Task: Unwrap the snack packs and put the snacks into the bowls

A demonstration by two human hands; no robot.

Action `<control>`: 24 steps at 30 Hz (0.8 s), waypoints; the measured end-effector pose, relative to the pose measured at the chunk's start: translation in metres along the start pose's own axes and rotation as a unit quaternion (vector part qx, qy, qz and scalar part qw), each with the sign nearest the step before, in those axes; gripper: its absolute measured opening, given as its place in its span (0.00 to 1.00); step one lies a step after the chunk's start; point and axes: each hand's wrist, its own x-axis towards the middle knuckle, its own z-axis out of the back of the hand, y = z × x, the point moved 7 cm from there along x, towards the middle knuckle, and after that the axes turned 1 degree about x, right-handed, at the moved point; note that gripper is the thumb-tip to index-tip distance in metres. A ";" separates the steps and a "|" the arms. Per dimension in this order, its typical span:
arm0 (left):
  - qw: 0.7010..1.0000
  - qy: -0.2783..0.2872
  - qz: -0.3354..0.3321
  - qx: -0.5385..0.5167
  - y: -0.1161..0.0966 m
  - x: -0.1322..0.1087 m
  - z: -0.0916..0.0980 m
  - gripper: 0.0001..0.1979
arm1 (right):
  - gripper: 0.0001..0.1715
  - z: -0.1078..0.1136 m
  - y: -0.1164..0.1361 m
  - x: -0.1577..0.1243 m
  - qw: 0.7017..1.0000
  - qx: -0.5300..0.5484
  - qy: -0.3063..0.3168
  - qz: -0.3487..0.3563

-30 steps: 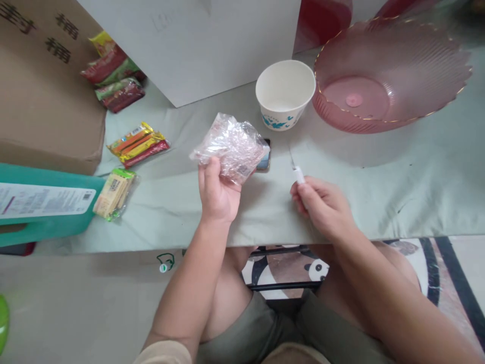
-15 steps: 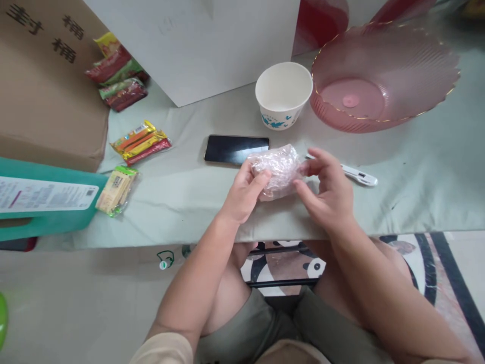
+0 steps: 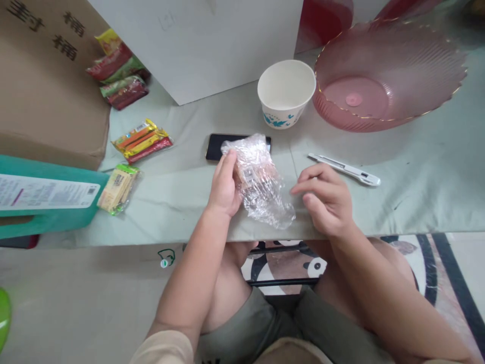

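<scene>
My left hand (image 3: 224,186) grips a small package wrapped in crinkled clear plastic (image 3: 261,177) by its left side. A pinkish-orange thing with a barcode-like patch shows faintly through the plastic; its kind I cannot make out. A loose flap of the wrap hangs toward the table's front edge. To the right, my right hand (image 3: 326,199) is apart from the package, its fingers half bent and holding nothing. A white utility knife (image 3: 344,169) lies just beyond my right hand. Under the package's far end, a black phone (image 3: 220,146) is partly covered from view.
A white paper bucket (image 3: 286,93) and a pink ribbed bowl (image 3: 390,76) stand at the back. Snack packs (image 3: 143,141) and a biscuit pack (image 3: 119,188) lie left, near a cardboard box (image 3: 53,91) and teal carton (image 3: 49,197). A white panel (image 3: 197,45) rises behind.
My right hand has let go of the package and drawn back slightly. My left hand has moved left and turned the package, and the wrap now hangs looser. The knife shows fully.
</scene>
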 end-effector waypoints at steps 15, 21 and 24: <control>0.964 0.205 0.097 0.136 0.011 -0.020 -0.016 0.47 | 0.07 -0.006 -0.015 0.001 0.996 -0.016 -0.023 -0.088; 0.943 0.272 0.081 0.175 0.008 -0.021 -0.016 0.45 | 0.18 0.017 -0.034 -0.004 0.967 0.017 -0.139 -0.215; 0.917 0.339 0.130 0.166 0.009 -0.033 -0.023 0.43 | 0.19 0.021 -0.054 -0.011 0.934 0.073 -0.189 -0.293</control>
